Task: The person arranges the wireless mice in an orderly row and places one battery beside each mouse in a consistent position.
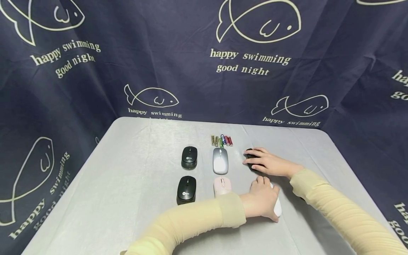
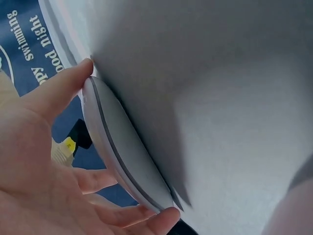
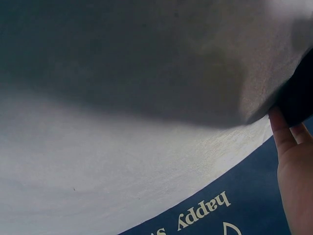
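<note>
My left hand (image 1: 262, 199) holds a white computer mouse (image 1: 278, 207) between thumb and fingers. My right hand (image 1: 271, 164) grips a black computer mouse (image 1: 250, 156), at 11 o'clock from the white one. A gray mouse (image 1: 220, 163) sits at the black one's 9 o'clock.

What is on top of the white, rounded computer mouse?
In the head view, the person's bare left grip lies over the white mouse, leaving only a strip along its right side visible. From there, the rest of its top and whatever lies directly beneath are hidden.
</note>
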`<state>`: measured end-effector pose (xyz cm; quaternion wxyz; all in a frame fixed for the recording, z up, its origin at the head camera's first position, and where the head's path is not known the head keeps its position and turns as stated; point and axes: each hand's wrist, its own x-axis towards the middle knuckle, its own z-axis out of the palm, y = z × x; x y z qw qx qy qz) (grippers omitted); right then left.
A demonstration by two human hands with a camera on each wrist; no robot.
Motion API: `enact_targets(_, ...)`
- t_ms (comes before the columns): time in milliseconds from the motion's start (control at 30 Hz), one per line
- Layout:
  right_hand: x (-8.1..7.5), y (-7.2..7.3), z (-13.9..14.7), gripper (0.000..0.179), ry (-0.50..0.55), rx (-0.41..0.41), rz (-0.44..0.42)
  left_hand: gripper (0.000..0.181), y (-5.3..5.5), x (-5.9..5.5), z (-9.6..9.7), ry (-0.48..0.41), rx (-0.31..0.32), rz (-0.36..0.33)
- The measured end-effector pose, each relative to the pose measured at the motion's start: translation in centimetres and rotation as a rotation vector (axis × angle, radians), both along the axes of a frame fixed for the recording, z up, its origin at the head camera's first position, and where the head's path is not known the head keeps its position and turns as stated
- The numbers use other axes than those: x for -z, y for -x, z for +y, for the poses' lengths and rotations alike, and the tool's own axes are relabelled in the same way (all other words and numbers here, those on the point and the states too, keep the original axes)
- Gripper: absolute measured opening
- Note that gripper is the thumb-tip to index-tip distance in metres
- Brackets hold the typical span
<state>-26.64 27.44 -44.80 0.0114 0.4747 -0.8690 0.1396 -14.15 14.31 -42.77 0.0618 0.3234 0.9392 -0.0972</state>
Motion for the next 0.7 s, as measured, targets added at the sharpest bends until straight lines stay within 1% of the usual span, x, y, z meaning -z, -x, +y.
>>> enact_targets(200,-0.21,-0.11,-0.05,0.031,-0.006,0.009,-0.020,0.090,-0.12,0.26,0.05,0.007,0.002,0.017)
enact_targets(433,-0.18,-0.13,-0.08,0.031,-0.004,0.011,-0.018,0.092,-0.12,0.30,0.17,0.027,-0.004,0.017)
enact_targets(700,-0.11,-0.19,-0.09,0.031,0.000,0.012,-0.017,0.095,-0.12,0.32,0.15,0.030,-0.012,0.017)
